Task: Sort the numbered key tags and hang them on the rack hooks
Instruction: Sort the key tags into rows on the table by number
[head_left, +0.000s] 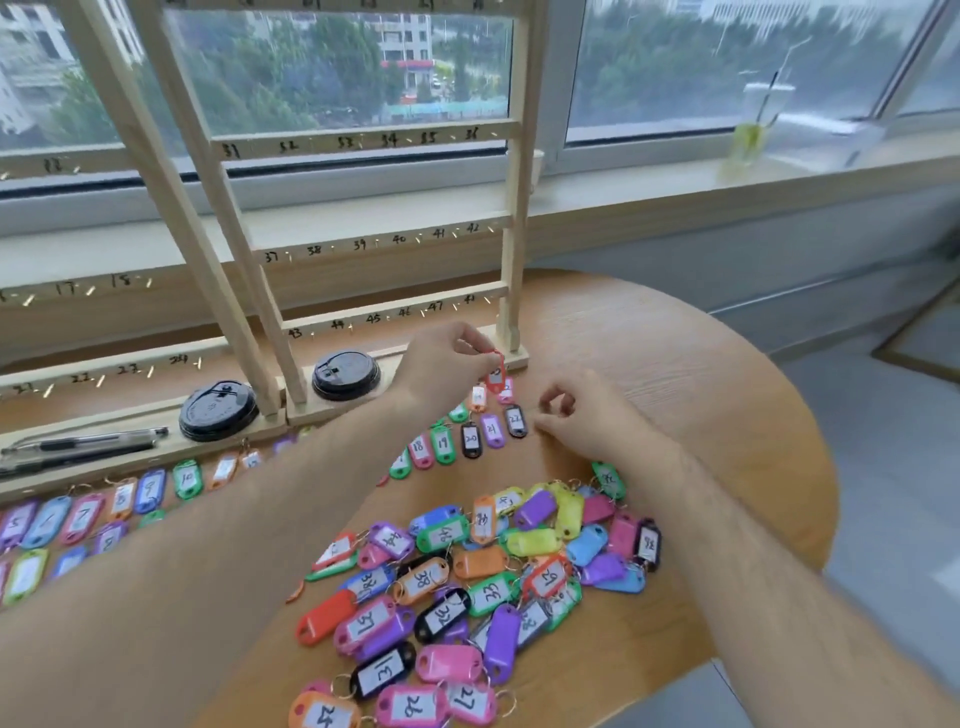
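Wooden and pale, the rack (363, 136) stands at the far edge of the round, grained counter (685, 364). It is a ladder of flat square-edged rails, each inked with handwritten numbers over small glinting hooks (456, 235); the rails that show carry no tags.

Just right of centre frame, the left grip (447, 364) pinches a glossy red key tag (496, 373) between thumb and fingertips. The tag hangs upright just above the counter, close to the rack's right foot. It is an oblong with rounded ends and a white paper label; the number is too blurred to read.

The right grip (576, 415) sits beside it, lower and to the right, with fingers curled and thumb meeting forefinger in a ring. I cannot tell whether anything is held there.

Below the left grip a short row of sorted tags (471, 439) lies flat on the counter, reading 18 to 22. Another sorted row (83, 514) runs along the left edge of the frame.

In the lower middle a loose heap of tags (467, 587) overlaps itself, smooth plastic in many colours, several with thin metal split rings.

Two round black plastic cup lids (345, 375) (218, 411) rest on the rack's base board, and dark pens (78, 447) lie at the left.
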